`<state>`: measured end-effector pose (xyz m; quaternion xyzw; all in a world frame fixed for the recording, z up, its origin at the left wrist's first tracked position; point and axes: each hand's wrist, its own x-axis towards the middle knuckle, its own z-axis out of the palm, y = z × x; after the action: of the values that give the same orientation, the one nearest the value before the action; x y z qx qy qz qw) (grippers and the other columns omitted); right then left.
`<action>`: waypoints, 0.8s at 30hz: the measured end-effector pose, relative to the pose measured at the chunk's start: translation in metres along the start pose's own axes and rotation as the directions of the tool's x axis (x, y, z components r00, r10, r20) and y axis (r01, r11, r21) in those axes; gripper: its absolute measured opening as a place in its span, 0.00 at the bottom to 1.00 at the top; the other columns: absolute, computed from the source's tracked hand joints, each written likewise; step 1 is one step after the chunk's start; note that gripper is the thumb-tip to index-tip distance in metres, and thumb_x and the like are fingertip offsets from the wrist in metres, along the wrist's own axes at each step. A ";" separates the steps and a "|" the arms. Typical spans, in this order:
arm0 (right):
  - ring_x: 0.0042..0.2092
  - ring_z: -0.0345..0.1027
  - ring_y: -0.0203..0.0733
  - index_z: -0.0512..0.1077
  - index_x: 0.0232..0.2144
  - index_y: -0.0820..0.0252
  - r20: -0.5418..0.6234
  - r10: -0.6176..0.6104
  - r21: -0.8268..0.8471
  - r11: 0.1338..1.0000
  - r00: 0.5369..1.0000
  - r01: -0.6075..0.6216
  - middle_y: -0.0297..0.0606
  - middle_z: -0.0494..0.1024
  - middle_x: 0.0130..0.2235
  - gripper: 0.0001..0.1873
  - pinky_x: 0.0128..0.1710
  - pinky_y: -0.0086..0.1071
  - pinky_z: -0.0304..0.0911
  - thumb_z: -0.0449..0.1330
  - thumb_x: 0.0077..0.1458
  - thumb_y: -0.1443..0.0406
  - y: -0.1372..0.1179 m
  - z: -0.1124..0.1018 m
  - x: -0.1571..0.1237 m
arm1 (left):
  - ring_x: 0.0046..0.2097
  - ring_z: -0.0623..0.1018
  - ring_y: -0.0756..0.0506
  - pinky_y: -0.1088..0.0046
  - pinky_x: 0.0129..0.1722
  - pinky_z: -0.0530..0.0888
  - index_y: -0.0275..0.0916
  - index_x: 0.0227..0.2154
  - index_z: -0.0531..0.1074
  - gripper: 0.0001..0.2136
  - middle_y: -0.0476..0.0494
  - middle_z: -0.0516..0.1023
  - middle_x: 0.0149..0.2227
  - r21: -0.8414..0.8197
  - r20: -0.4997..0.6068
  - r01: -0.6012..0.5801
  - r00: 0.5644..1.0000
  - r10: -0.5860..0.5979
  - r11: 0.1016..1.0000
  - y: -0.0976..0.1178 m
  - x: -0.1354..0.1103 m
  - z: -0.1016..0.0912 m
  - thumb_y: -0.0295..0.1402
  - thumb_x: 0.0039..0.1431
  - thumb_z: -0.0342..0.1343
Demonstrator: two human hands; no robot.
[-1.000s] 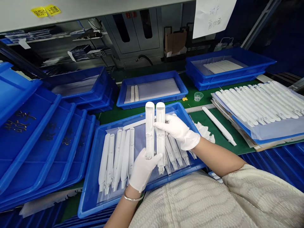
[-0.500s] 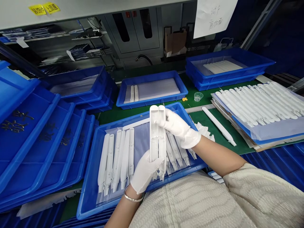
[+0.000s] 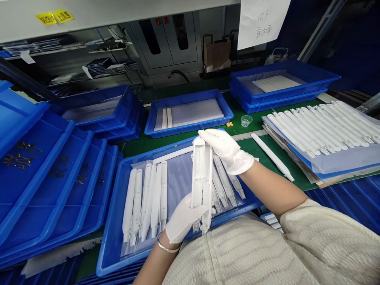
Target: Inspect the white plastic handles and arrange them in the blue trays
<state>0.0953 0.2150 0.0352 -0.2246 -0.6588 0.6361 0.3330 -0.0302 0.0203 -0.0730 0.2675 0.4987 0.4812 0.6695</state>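
Observation:
In the head view, my gloved left hand (image 3: 181, 218) is closed around the lower part of two long white plastic shells (image 3: 198, 174), with the thumb across their front. They stand side by side, hollow faces toward me, the right one angled against the left. My gloved right hand (image 3: 224, 149) holds their rounded top ends, fingertips over the tip. Below them lies a blue tray (image 3: 107, 225) lined with translucent sheet. White shells (image 3: 146, 202) rest in a row on its left side, and more shells (image 3: 227, 186) lie on its right, partly hidden by my hands.
Behind stands another blue tray (image 3: 190, 127) with two shells. Stacked blue trays (image 3: 86, 178) lean at the left. On the right are many shells (image 3: 323, 126) on a sheet, a single shell (image 3: 272, 157) on the green table, a clear cup (image 3: 246, 121) and small yellow pieces (image 3: 229, 124).
My right hand has moved up from the shells' front to their top ends. The shells have shifted slightly right and down, and the right one has turned against the left.

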 end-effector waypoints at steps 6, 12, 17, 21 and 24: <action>0.28 0.59 0.36 0.70 0.29 0.59 0.076 -0.053 -0.057 0.997 0.996 0.057 0.33 0.65 0.27 0.26 0.30 0.32 0.59 0.54 0.62 0.43 0.003 0.001 0.004 | 0.36 0.83 0.40 0.65 0.34 0.81 0.34 0.47 0.73 0.28 0.36 0.83 0.39 -0.002 -0.033 -0.021 0.999 0.021 1.000 0.000 0.002 0.001 0.44 0.46 0.74; 0.31 0.55 0.36 0.63 0.28 0.58 0.079 -0.033 -0.187 0.981 0.996 0.047 0.31 0.62 0.29 0.19 0.33 0.31 0.56 0.59 0.60 0.51 0.020 0.005 0.021 | 0.42 0.83 0.37 0.59 0.43 0.80 0.34 0.49 0.74 0.27 0.33 0.83 0.43 0.154 -0.063 -0.079 0.994 0.089 0.985 0.012 0.005 0.005 0.44 0.51 0.70; 0.28 0.50 0.35 0.56 0.22 0.58 0.153 0.076 -0.419 0.908 0.985 -0.005 0.30 0.57 0.25 0.20 0.30 0.31 0.49 0.56 0.61 0.57 0.049 0.016 0.065 | 0.53 0.78 0.36 0.56 0.54 0.75 0.37 0.50 0.73 0.23 0.37 0.81 0.49 0.384 -0.138 -0.159 0.964 0.226 0.910 0.026 0.013 -0.010 0.43 0.54 0.66; 0.27 0.51 0.34 0.58 0.23 0.58 0.190 0.264 -0.590 0.800 0.946 -0.105 0.30 0.59 0.23 0.20 0.30 0.31 0.50 0.54 0.64 0.57 0.079 0.031 0.096 | 0.43 0.80 0.40 0.64 0.43 0.77 0.34 0.58 0.66 0.33 0.44 0.80 0.38 0.468 -0.215 -0.069 0.958 0.189 0.881 0.024 0.019 -0.035 0.42 0.51 0.67; 0.26 0.54 0.35 0.60 0.23 0.59 0.184 0.378 -0.662 0.730 0.907 -0.170 0.30 0.62 0.22 0.19 0.30 0.30 0.52 0.56 0.64 0.57 0.103 0.040 0.104 | 0.30 0.76 0.47 0.72 0.30 0.72 0.33 0.66 0.57 0.41 0.54 0.74 0.27 0.513 -0.284 0.055 0.953 0.108 0.857 0.015 0.020 -0.051 0.41 0.51 0.66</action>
<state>-0.0176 0.2715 -0.0495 -0.3173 -0.8359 0.4467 0.0328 -0.0822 0.0379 -0.0869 0.3669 0.7018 0.3746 0.4822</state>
